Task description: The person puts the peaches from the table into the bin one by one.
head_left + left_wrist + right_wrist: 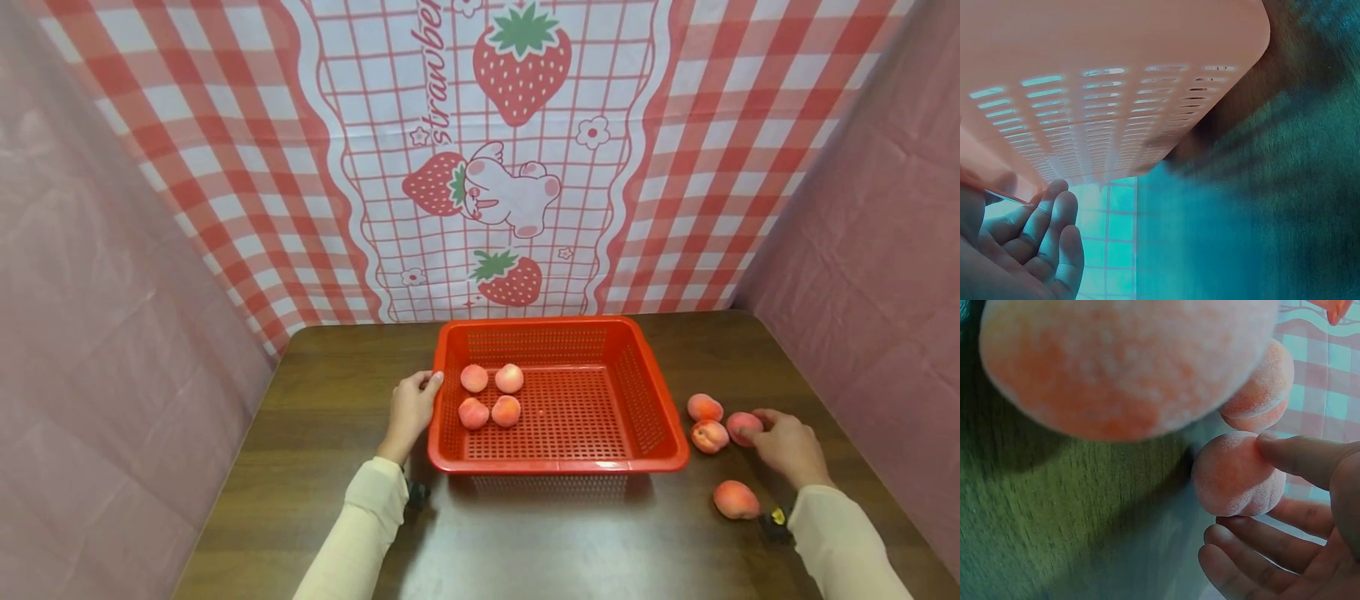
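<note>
My left hand (412, 410) grips the left rim of a red plastic basket (558, 466), thumb on the rim. In the left wrist view, the fingers (1067, 209) curl beneath the edge of its slotted wall. Several peaches (506, 411) lie in the left part of the basket. On the right, my right hand (793, 450) pinches a peach (1238, 475) between thumb and fingers. Whether this peach has left the table cannot be told. Two more peaches (709, 436) sit just left of it, and a single peach (736, 500) lies nearer the front.
The brown wooden table (315, 467) carries everything. A red-checked strawberry cloth (517, 192) hangs behind it. Pink cloth covers the left side (112, 333) and the right side (877, 275).
</note>
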